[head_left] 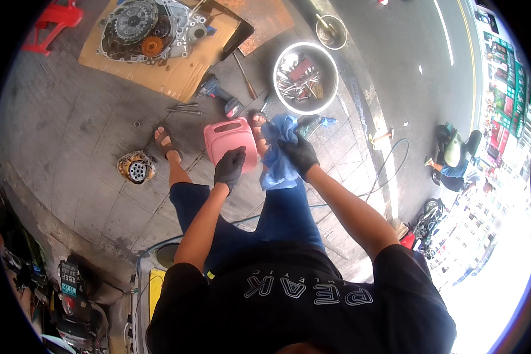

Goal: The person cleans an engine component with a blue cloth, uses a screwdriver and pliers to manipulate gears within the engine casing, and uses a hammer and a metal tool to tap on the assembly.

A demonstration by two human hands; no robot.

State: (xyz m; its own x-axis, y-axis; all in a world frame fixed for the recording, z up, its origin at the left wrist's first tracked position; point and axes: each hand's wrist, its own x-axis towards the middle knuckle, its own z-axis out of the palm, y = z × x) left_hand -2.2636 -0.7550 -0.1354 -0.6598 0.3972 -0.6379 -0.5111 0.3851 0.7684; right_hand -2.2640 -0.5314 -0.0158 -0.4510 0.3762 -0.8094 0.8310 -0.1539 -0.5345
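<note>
My left hand [230, 167], in a black glove, has its fingers pressed together over a small pink plastic stool [224, 135]; what it holds, if anything, is hidden. My right hand [299, 154], gloved too, grips a crumpled blue cloth [280, 134] that hangs down over my leg. Just beyond it lie a dark green tool [307, 124] and a metal basin [305, 103] full of parts and tools. A cordless power tool [221, 94] and several long metal pieces [184, 108] rest on the pavement beyond the stool.
Top left, an engine case [159, 35] sits on cardboard [183, 82] near a red stool [53, 26]. A round engine part [137, 169] lies left of my foot, a small pot [330, 32] by the kerb. A hose [389, 183] crosses the pavement. Scooters [76, 295] and a rider [454, 159] flank me.
</note>
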